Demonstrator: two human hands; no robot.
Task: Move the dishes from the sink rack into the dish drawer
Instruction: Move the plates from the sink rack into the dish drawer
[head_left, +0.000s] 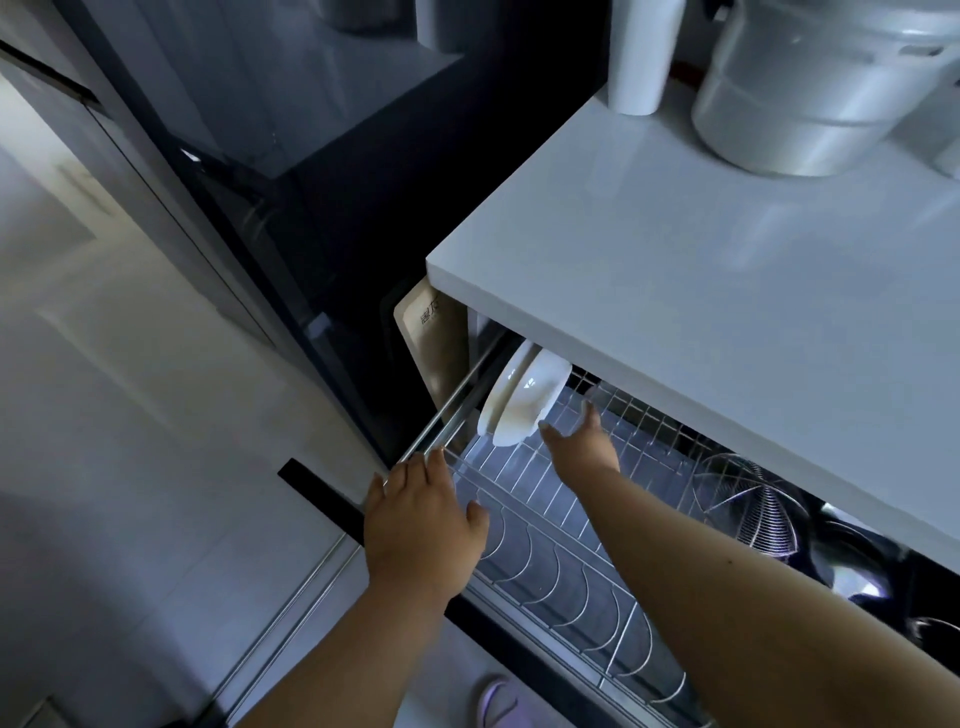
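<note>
Two white plates (524, 400) stand on edge in the wire rack (545, 525) of the pulled-out dish drawer (332, 501), leaning against each other at the far left end of the rack, just under the lip of the countertop (701, 270). They sit just beyond the fingertips of my right hand (582, 441), a little to its left. That hand is stretched forward over the rack with the fingers spread and straight, grasping nothing; the nearest fingertip lies very close to the lower rim of the front plate, and I cannot tell whether it touches.

My left hand (421, 525) rests, nearer to me and to the left of the right one, on the metal side rail (447, 415) of the drawer. Its fingers lie fairly flat over the rail and the thumb points toward the rack; it is released rather than clenched.

To the right of my right forearm, the rack's curved wire dividers run along the drawer toward me. Farther right, a round wire strainer (748, 499) lies under the countertop, with a dark shiny bowl (862, 566) beside it in shadow.

Beyond the plates, a pale cutting board (431, 343) stands upright in the gap at the drawer's far left. On the countertop above my right hand stand a white cylinder (641, 57) and a large metal pot (821, 88). Below my arms a lilac slipper (498, 701) shows on the floor.
</note>
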